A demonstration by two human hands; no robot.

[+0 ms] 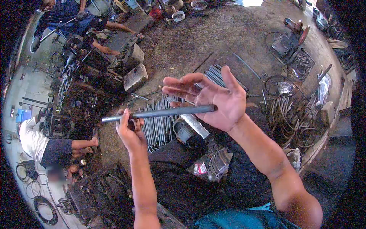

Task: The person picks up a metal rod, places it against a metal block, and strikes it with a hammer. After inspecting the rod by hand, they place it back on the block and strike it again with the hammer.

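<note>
Hands, two of them and both bare, reach out over the lap of a seated person and meet at one dark metal rod [164, 112]. The left hand [129, 129] is closed around the rod near its left end, fingers curled and one fingertip showing above it. The right hand [217, 99] is wide open, palm up, four fingers and thumb spread, with the rod's other end resting against the palm and no finger wrapped around it. The rod lies nearly level, tilting slightly up to the right. Below it, one row of similar rods [162, 122] lies side by side on the floor; there are more than ten, too overlapped to count exactly. A second, smaller group of rods [215, 76] lies beyond the right hand, and one single rod [247, 65] lies apart from it. Near the knees are one ribbed dark container [183, 130], one metal casting [220, 165] and one red-and-white packet [199, 168]. Two pale blocks [135, 77] sit beside machinery at upper left. Two other people are in view on the left: one in dark blue [68, 19] at the top, one in a white shirt [33, 138] lower down. One cutting machine [299, 34] stands at upper right.
</note>
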